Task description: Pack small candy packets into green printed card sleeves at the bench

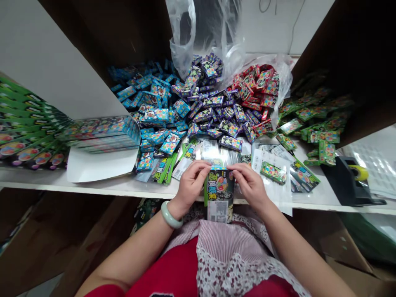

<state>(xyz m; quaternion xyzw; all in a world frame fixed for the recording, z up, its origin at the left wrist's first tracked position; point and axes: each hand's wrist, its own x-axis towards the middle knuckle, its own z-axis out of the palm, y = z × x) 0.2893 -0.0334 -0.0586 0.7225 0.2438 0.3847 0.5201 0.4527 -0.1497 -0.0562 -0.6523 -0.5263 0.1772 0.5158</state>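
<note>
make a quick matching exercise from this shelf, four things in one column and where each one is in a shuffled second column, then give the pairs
Things
1. dark packet with a barcode label
2. pale green bangle
3. black tape dispenser
4. red packets

Places
A. at the right end of the shelf
B. heaped against a clear plastic bag
C. held at its top by the left hand and right hand
D. around the left wrist

Pairs: 1-C, 2-D, 3-A, 4-B
</note>
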